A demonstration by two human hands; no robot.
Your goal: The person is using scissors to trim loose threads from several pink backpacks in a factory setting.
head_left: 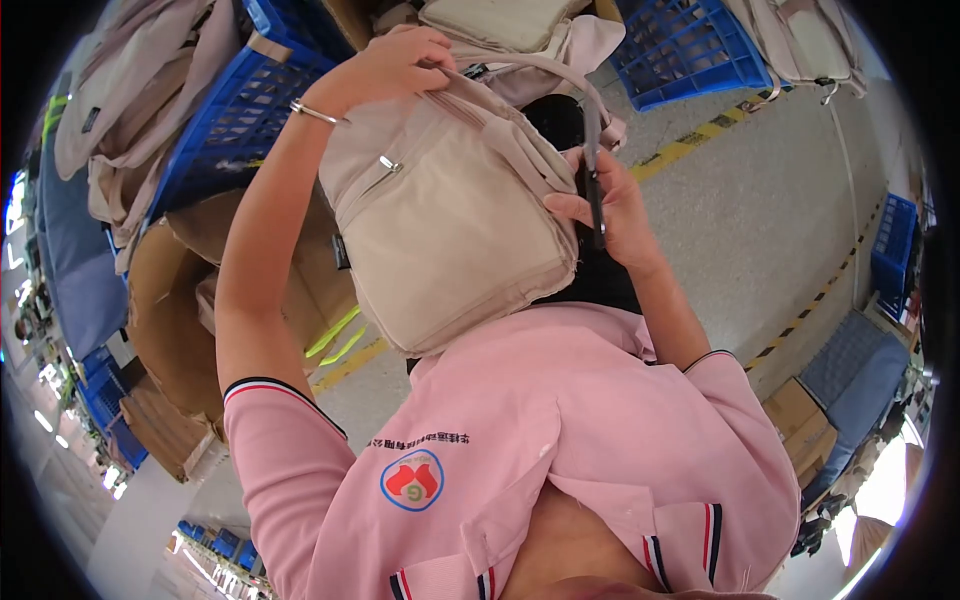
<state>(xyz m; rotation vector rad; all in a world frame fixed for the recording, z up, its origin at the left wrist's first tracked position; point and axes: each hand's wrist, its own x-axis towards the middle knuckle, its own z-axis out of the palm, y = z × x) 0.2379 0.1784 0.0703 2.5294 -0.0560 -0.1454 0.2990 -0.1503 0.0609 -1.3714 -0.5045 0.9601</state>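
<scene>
Near centre, beige zippered bag [460, 240] (backpack, perhaps)

It is bright around the right grip [618, 212]. Far down to its right, white light [885, 475] glares. Outer lines look bent.

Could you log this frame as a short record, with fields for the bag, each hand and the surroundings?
Bag: beige rectangular fabric bag with a silver metal zip pull, in front of the torso
Left hand: left hand grips the bag's top edge
Right hand: right hand at the bag's right side, beside a slim dark item; exact hold unclear
Surroundings: blue plastic lattice crate upper right; yellow-and-black striped floor tape below it
</scene>
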